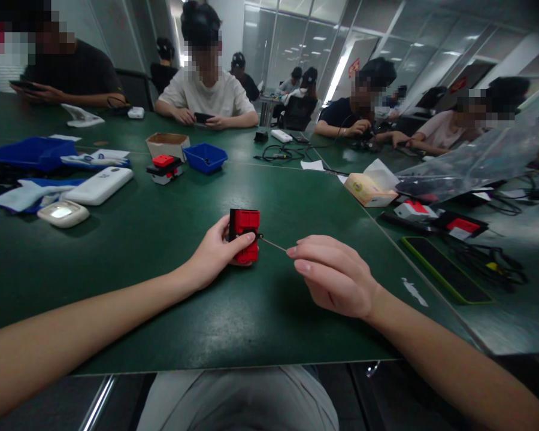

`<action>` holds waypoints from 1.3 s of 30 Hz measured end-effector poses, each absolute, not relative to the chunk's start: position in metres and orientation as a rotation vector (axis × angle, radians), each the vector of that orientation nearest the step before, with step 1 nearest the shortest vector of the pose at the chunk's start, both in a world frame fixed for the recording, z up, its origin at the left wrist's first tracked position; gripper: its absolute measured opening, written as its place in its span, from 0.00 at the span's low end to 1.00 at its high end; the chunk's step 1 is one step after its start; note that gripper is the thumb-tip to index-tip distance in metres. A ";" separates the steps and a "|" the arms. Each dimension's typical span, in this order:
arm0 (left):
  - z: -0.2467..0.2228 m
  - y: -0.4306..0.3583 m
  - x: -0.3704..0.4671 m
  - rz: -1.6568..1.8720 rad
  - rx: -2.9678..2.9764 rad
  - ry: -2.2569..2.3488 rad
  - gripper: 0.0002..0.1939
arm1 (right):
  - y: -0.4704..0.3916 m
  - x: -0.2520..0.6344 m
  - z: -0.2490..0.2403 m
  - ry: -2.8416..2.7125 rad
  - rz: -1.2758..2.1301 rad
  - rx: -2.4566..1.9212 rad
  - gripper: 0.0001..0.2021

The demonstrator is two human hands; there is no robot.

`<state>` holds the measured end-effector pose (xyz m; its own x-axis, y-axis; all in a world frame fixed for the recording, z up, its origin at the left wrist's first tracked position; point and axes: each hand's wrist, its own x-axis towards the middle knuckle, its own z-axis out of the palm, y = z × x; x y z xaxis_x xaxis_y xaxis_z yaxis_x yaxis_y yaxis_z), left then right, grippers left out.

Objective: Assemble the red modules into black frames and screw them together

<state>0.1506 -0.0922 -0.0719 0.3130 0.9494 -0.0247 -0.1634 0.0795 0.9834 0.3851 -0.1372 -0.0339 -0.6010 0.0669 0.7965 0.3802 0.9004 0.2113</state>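
My left hand (221,248) is closed around a small red and black plastic block (248,220), thumb pressed across its front, holding it just over the green table. A small black piece (259,236) juts from the block's right side. Pinched in the fingertips of my right hand (335,272) is a thin metal rod (275,244), like a hex key or slim driver. Its far end meets the black piece. Whatever part of the rod lies inside my right fingers is hidden.
Beyond the block stand a blue bin (205,158), a cardboard box (167,145) and another red-topped device (163,169). A white case (101,185) lies left. On the right are a tissue box (371,188), a green-edged black tray (444,269) and cables. Several people sit around the table.
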 end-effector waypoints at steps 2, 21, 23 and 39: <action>-0.071 -0.093 0.151 1.010 1.180 0.886 0.30 | -0.136 0.386 -0.034 -2.180 -0.450 -0.323 0.13; -0.067 -0.091 0.150 1.054 1.260 0.945 0.31 | -0.129 0.383 -0.032 -2.180 -0.568 -0.411 0.08; -0.068 -0.090 0.150 1.049 1.245 0.961 0.31 | -0.128 0.382 -0.033 -2.184 -0.579 -0.402 0.11; -0.070 -0.090 0.150 1.031 1.239 0.948 0.30 | -0.127 0.389 -0.034 -2.180 -0.586 -0.452 0.11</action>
